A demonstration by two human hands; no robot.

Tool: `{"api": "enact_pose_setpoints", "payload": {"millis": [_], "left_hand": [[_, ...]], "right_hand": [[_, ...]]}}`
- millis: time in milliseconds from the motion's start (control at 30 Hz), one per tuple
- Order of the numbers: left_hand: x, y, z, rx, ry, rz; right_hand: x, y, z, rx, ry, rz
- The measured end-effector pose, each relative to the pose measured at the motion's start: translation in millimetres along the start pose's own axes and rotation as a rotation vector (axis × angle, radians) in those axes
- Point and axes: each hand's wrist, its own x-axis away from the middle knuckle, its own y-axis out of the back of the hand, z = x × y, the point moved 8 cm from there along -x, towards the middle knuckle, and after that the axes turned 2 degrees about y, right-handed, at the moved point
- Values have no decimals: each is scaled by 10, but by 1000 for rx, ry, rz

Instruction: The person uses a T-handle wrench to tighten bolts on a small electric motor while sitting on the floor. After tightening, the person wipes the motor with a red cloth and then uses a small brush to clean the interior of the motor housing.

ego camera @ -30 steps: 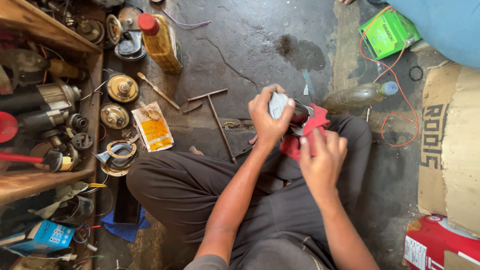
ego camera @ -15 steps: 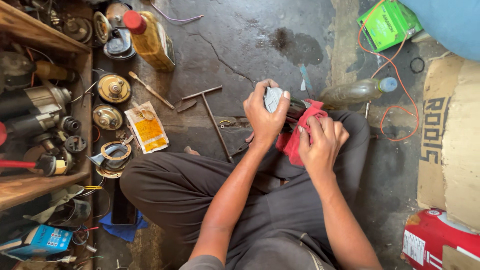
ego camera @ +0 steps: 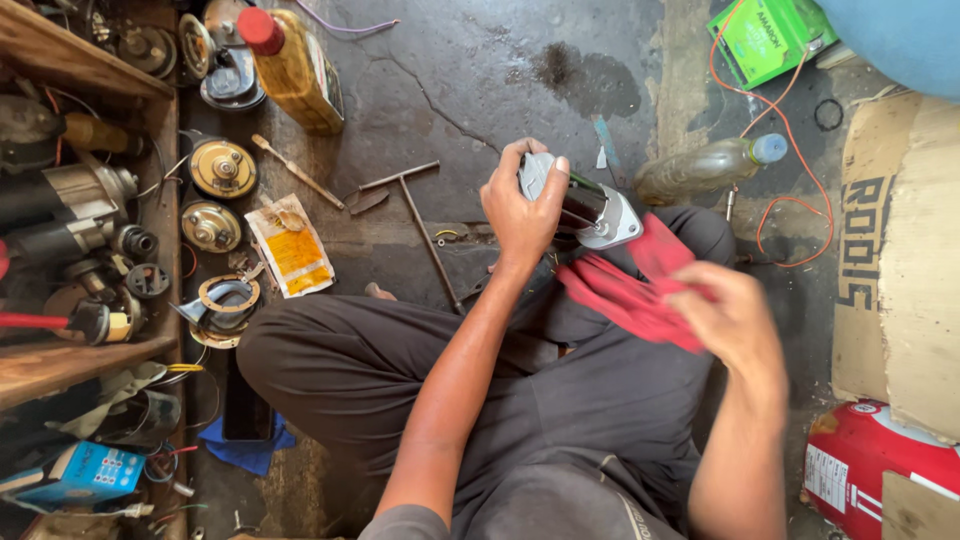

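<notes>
Gleaming grey-and-black motor part (ego camera: 590, 205), red rag (ego camera: 630, 285) alongside

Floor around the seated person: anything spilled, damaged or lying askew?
Yes. A dark wet-looking stain marks the concrete floor, and a crack runs across it. A plastic bottle lies on its side beside loose orange wire.

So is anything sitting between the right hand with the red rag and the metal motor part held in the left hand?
Nothing visible does. The left hand grips the silver and black motor part above the lap, and the red rag in the blurred right hand reaches up to the part's lower edge. Actual contact cannot be confirmed.
</notes>
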Motion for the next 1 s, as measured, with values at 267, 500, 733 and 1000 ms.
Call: {"api": "enact_pose_setpoints", "payload": {"millis": [267,500,733,1000], "left_hand": [[-8,-18,24,-3,3,19],[15,-13,-36,-38,-58,12],[32,-18,-50,-109,-73,5],[-1,-16,23,-77,-44,15]], "right_hand": [[94,-441,731,561,542,-506],[-148,-819,756,876,380,-574],[-199,-848,629,943,276,-518],[162,-253,203,247,80,-421]]}}
